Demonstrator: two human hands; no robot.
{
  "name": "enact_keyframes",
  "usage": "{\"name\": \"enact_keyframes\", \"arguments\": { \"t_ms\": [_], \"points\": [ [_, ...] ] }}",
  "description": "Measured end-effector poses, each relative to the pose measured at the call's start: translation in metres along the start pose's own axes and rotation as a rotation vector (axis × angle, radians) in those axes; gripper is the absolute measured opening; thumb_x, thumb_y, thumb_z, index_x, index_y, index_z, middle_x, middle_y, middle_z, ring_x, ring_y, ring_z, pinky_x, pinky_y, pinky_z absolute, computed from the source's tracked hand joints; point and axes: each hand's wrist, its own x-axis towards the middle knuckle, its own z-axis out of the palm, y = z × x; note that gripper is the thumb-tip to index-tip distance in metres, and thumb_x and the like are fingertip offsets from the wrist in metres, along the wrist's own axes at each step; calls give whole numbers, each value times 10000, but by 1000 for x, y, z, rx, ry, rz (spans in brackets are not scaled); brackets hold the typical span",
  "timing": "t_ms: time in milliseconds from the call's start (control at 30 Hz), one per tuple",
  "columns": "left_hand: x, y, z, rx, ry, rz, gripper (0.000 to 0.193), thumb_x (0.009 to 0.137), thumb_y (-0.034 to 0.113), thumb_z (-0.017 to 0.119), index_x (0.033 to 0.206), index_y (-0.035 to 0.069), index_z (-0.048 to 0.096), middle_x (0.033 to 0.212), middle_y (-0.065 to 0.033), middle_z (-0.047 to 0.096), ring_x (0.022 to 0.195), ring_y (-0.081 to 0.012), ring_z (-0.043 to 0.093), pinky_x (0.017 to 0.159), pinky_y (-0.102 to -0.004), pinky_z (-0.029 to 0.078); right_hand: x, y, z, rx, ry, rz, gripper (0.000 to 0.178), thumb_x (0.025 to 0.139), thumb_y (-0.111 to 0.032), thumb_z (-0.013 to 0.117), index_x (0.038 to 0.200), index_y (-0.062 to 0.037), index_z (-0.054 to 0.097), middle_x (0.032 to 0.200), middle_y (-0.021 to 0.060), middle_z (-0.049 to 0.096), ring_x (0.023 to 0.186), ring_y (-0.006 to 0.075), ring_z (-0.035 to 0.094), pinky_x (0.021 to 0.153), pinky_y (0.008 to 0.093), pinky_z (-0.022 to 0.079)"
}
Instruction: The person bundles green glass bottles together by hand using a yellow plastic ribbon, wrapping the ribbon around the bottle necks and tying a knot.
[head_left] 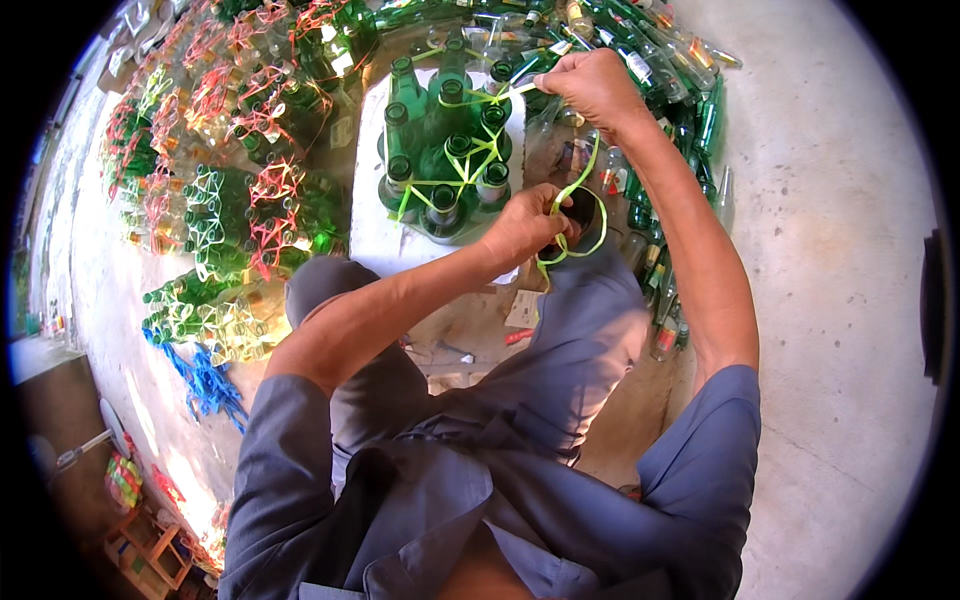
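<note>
A cluster of green glass bottles [435, 150] stands upright on a white slab [368, 215] in front of me. Yellow-green plastic strap [484, 160] winds around and between their necks. My right hand [597, 90], beyond the far right bottles, pinches a stretch of the strap that runs taut from the necks. Nearer to me, my left hand [535, 222] is closed on the strap beside the front right bottle. A loose loop [603, 225] of it hangs to the right of that hand. The fingertips of the left hand are partly hidden.
Many bottles lie heaped [690, 130] at the far right. On the left stand bundles of bottles tied with red [272, 210] and pale green strap [203, 215]. Blue strips [212, 385] lie on the floor below them. My knees flank the slab's near end.
</note>
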Motion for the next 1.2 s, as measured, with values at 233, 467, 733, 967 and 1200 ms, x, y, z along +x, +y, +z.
{"name": "enact_keyframes", "arguments": {
  "t_ms": [233, 467, 733, 967, 1200],
  "points": [
    [-18, -17, -15, 214, 67, 51, 238, 843, -11, 570, 1076, -45, 599, 895, -94, 655, 835, -163, 623, 789, -305, 507, 2, 28, 7, 66, 26, 40, 243, 773, -236, 778, 750, -1, 723, 588, -29, 552, 550, 73, 440, 510, 279, 345],
    [-42, -14, -30, 65, 32, -12, 243, 799, -48, 569, 1028, -26, 648, 885, -80, 683, 800, -135, 623, 726, -262, 497, -7, 30, 9, 171, 46, 121, 223, 791, -231, 775, 725, -32, 702, 559, -54, 490, 525, 58, 381, 492, 270, 303],
    [-54, -5, -41, 170, -87, -118, 174, 805, 65, 664, 972, 16, 670, 811, -21, 680, 639, -62, 547, 576, -221, 416, 0, 75, 26, 298, 111, 70, 231, 799, -239, 776, 724, -42, 682, 541, -75, 453, 444, 37, 294, 419, 262, 210],
    [-61, 3, -43, 277, -86, -159, 337, 886, 377, 695, 927, 44, 674, 806, -10, 677, 623, -70, 527, 577, -228, 419, -21, 56, 29, 425, 58, 277, 223, 747, -194, 785, 666, -10, 687, 545, -35, 523, 499, 69, 400, 464, 283, 313],
    [-68, 8, -45, 257, -49, -193, 513, 908, 556, 608, 981, 52, 668, 877, -26, 687, 699, -90, 589, 644, -228, 463, -32, 71, 46, 530, 35, 390, 271, 787, -233, 775, 636, -67, 624, 510, -75, 415, 401, 44, 302, 381, 261, 192]
  ]
}}
